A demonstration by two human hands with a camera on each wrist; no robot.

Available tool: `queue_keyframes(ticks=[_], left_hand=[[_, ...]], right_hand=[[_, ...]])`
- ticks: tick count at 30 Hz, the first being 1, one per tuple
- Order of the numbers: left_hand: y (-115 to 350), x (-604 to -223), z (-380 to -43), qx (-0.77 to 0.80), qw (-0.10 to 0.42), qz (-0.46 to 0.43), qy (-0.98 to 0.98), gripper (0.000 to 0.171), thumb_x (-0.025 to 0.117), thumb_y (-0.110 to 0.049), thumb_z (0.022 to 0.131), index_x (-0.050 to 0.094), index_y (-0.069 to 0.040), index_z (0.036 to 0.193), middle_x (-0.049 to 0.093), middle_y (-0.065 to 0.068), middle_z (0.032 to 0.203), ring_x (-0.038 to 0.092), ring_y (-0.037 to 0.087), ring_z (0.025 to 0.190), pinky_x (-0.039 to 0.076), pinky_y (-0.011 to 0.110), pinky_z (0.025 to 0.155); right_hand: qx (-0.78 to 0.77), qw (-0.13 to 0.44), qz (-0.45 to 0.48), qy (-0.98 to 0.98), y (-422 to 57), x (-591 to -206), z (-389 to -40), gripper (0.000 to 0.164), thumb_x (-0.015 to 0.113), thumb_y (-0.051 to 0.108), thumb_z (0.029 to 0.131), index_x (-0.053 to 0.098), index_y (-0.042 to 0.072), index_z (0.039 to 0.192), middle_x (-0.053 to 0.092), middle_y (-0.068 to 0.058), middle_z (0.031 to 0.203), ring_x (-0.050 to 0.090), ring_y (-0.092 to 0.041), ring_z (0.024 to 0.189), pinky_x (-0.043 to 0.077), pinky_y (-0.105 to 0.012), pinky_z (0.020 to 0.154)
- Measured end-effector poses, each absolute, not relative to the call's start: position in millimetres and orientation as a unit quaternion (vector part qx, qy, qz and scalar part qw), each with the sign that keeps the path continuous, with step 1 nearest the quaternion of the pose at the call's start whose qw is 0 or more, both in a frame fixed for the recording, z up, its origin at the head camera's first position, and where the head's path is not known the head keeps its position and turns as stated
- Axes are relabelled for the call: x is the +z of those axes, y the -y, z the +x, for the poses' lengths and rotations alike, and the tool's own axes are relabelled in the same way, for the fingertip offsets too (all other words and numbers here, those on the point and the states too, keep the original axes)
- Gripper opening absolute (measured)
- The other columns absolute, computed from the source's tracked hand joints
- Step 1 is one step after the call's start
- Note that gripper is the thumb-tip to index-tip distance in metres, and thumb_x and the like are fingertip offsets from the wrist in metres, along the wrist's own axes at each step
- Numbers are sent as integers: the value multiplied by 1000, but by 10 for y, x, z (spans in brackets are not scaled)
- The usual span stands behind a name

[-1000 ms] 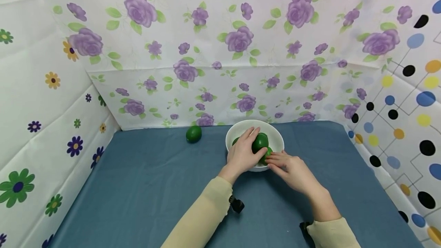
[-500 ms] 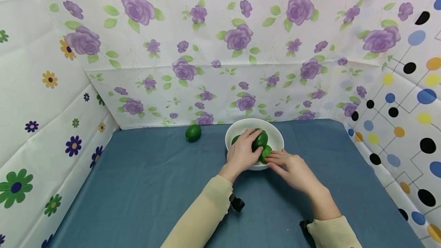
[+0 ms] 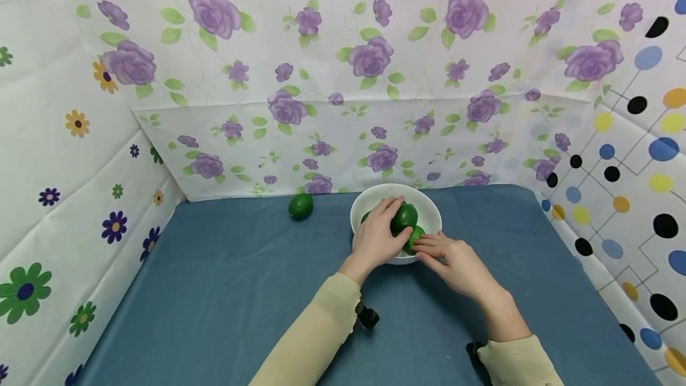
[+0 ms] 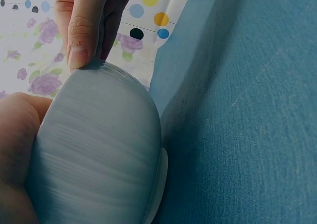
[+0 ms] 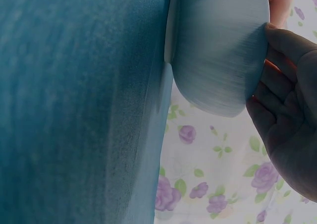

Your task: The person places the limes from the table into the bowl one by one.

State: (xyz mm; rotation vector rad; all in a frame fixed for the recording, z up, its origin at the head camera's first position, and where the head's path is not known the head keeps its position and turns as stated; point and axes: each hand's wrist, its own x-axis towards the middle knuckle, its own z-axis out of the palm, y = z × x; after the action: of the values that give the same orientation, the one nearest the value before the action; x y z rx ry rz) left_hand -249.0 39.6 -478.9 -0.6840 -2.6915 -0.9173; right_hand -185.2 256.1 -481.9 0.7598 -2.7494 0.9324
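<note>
My left hand (image 3: 377, 238) reaches over the near left rim of a white bowl (image 3: 429, 210). Its fingers and thumb curve around a dark green lime (image 3: 405, 217) inside. Nearer the front of the bowl sits a brighter green lime (image 3: 415, 239), by the left thumb. Another lime (image 3: 365, 217) is mostly covered by the left hand. At the right front, my right hand (image 3: 455, 264) holds the rim; its fingers reach inside towards the brighter lime. The right wrist view has the right thumb (image 5: 290, 43) on the bowl's edge and the fingers behind it.
One more lime (image 3: 301, 207) lies on the blue cloth (image 3: 241, 290), left of the bowl by the back wall. Flowered sheeting (image 3: 332, 106) rises behind the table. Patterned sheets stand along the left and right sides.
The left fingers shift slightly on the dark green lime. My right hand stays at the rim, and the bowl keeps its place on the cloth.
</note>
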Motion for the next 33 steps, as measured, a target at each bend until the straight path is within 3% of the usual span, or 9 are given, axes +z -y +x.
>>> queue_keyframes(ticks=[9, 16, 25, 33], left_hand=[[-327, -4793, -2482, -372, 118, -255, 885, 69, 70, -34, 105, 41, -29, 168, 46, -1, 165, 55, 21, 141, 53, 42, 109], [-298, -4833, -2483, -430, 134, -263, 853, 65, 70, -23, 104, 46, -23, 165, 48, 2, 164, 54, 23, 143, 51, 44, 112], [-200, -4823, -2490, -473, 120, -268, 831, 60, 65, -26, 109, 46, -22, 165, 46, 6, 165, 46, 25, 150, 45, 49, 117], [10, -4850, -2550, -470, 162, -254, 830, 56, 67, -22, 107, 52, -15, 161, 50, 12, 162, 51, 31, 146, 47, 53, 115]], right_hand=[[312, 73, 254, 912, -2560, -4822, -1854, 31, 72, 22, 106, 78, 10, 134, 72, -6, 137, 62, -30, 137, 30, -61, 123], [313, 75, 254, 912, -2555, -4814, -1848, 31, 74, 19, 104, 78, 8, 132, 73, -5, 135, 62, -31, 137, 30, -62, 123], [314, 68, 251, 913, -2548, -4821, -1846, 30, 74, 20, 104, 78, 9, 132, 73, -4, 135, 62, -31, 137, 30, -63, 122], [313, 77, 254, 912, -2550, -4820, -1854, 29, 75, 19, 103, 79, 9, 130, 74, -5, 133, 62, -33, 136, 32, -63, 121]])
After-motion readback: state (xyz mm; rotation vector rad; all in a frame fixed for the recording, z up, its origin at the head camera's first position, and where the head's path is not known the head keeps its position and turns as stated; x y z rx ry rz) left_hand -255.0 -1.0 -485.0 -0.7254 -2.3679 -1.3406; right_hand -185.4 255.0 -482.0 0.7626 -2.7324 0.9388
